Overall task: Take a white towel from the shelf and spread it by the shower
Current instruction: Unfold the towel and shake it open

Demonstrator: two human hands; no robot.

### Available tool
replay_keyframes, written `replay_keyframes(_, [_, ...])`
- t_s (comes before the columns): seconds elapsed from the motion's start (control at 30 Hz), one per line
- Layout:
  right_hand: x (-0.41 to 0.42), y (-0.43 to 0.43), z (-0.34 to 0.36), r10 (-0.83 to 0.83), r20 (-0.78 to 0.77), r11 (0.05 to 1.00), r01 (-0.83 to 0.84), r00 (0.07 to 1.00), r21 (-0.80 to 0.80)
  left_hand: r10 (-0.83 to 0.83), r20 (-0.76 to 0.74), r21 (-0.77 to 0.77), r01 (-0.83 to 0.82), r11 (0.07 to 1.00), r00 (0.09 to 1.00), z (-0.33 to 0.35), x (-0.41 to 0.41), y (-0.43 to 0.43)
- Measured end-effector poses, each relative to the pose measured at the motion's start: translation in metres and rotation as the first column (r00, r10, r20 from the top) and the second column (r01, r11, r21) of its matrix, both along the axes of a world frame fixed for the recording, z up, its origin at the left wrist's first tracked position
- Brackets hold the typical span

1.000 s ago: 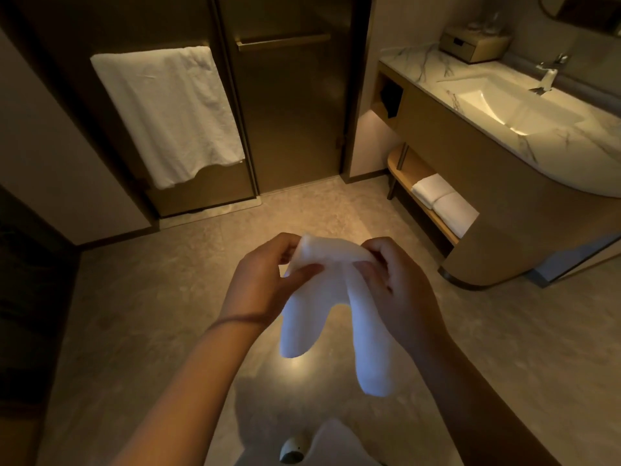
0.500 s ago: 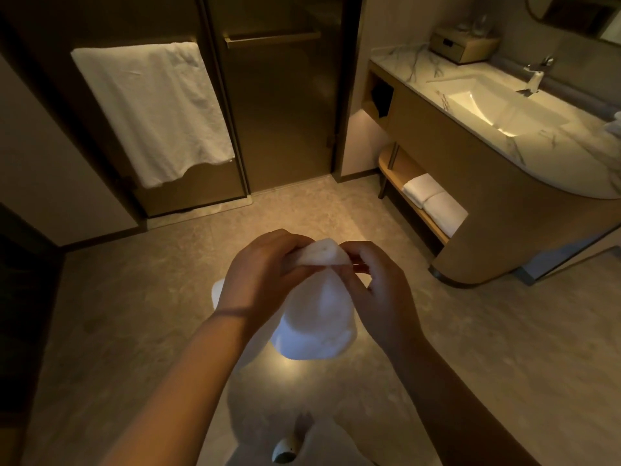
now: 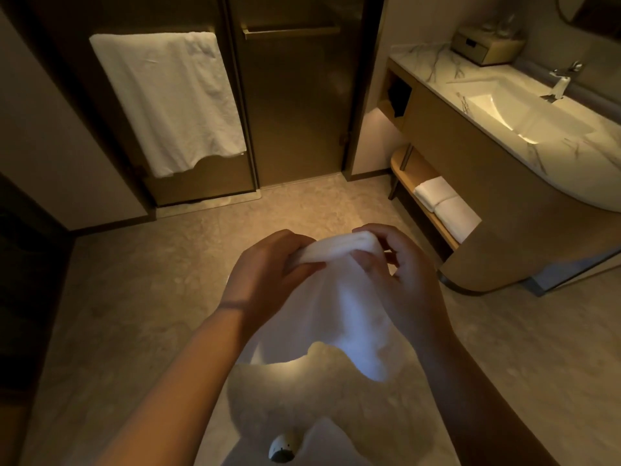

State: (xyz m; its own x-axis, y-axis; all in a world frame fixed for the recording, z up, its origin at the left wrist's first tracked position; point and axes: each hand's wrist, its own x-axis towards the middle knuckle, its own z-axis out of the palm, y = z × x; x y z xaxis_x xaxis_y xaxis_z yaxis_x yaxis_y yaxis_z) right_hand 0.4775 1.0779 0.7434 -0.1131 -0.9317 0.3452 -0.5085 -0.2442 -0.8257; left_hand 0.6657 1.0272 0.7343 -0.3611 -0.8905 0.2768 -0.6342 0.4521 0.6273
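I hold a white towel (image 3: 339, 314) in front of me over the floor. My left hand (image 3: 268, 274) pinches its bunched top edge from the left, and my right hand (image 3: 400, 284) grips it from the right. The cloth hangs down between my wrists, partly unfolded. Two folded white towels (image 3: 447, 206) lie on the low wooden shelf (image 3: 403, 166) under the vanity at the right. The glass shower doors (image 3: 295, 105) stand shut straight ahead.
A large white towel (image 3: 168, 99) hangs on the left door's bar. The marble counter with a sink (image 3: 524, 109), a tap and a small box is at the right. Tiled floor (image 3: 151, 297) stretches before the doors. A dark opening is at the far left.
The towel has dropped open further and now hangs as a wider sheet between my hands. My view has shifted slightly toward the doors.
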Motion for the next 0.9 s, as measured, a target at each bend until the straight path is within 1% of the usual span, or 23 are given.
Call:
replay_keyframes(0.1, [-0.002,0.0,-0.001,-0.015,0.042,1.0,0.016,0.999,-0.002,0.001,-0.022,0.051,0.0,0.999,1.0,-0.002,-0.001,-0.001])
replay_keyframes(0.23, [-0.008,-0.001,0.001,-0.084,0.114,0.996,0.087,0.99,-0.018,0.027,0.036,0.105,-0.031,0.994,0.999,-0.008,0.005,-0.003])
replay_keyframes(0.3, [-0.015,-0.002,0.003,-0.099,0.107,0.995,0.1,0.989,-0.01,0.054,0.003,0.114,-0.054,0.992,0.999,-0.01,0.008,-0.004])
replay_keyframes(0.4, [-0.024,-0.004,0.006,-0.094,-0.003,0.995,0.094,0.996,0.018,0.059,-0.002,0.029,-0.059,0.998,0.998,-0.008,0.008,-0.007])
replay_keyframes(0.43, [-0.026,-0.004,0.007,-0.091,-0.085,0.996,0.093,0.992,0.014,0.053,-0.002,0.013,-0.053,0.998,0.999,-0.006,0.007,-0.008])
replay_keyframes(0.47, [-0.028,-0.003,0.007,-0.085,-0.198,0.996,0.087,0.977,-0.002,0.042,-0.008,0.005,-0.042,0.999,0.999,-0.003,0.006,-0.008])
replay_keyframes(0.53, [-0.028,-0.002,0.006,-0.071,-0.413,0.998,0.065,0.908,-0.027,0.006,0.002,-0.006,-0.006,1.0,1.0,0.0,0.003,-0.008])
replay_keyframes(0.57, [-0.027,-0.002,0.006,-0.06,-0.466,0.998,0.06,0.883,-0.016,-0.008,0.021,-0.015,0.008,1.0,1.0,0.001,0.002,-0.007])
replay_keyframes(0.7, [-0.024,-0.004,0.001,0.002,-0.481,0.997,0.035,0.877,0.068,-0.006,0.042,-0.014,0.007,1.0,0.999,0.004,0.003,-0.006])
replay_keyframes(0.8, [-0.02,-0.005,-0.002,-0.028,-0.515,0.999,0.046,0.857,0.022,-0.007,0.011,0.046,0.006,0.999,1.0,0.006,0.008,-0.007])
replay_keyframes(0.87, [-0.018,-0.006,0.001,-0.052,-0.504,0.999,0.053,0.862,-0.013,0.009,-0.025,0.087,-0.007,0.996,1.0,0.007,0.012,-0.007])
replay_keyframes(0.9, [-0.017,-0.007,0.003,-0.063,-0.502,0.998,0.057,0.862,-0.027,0.008,-0.019,0.093,-0.007,0.996,1.0,0.007,0.014,-0.007])
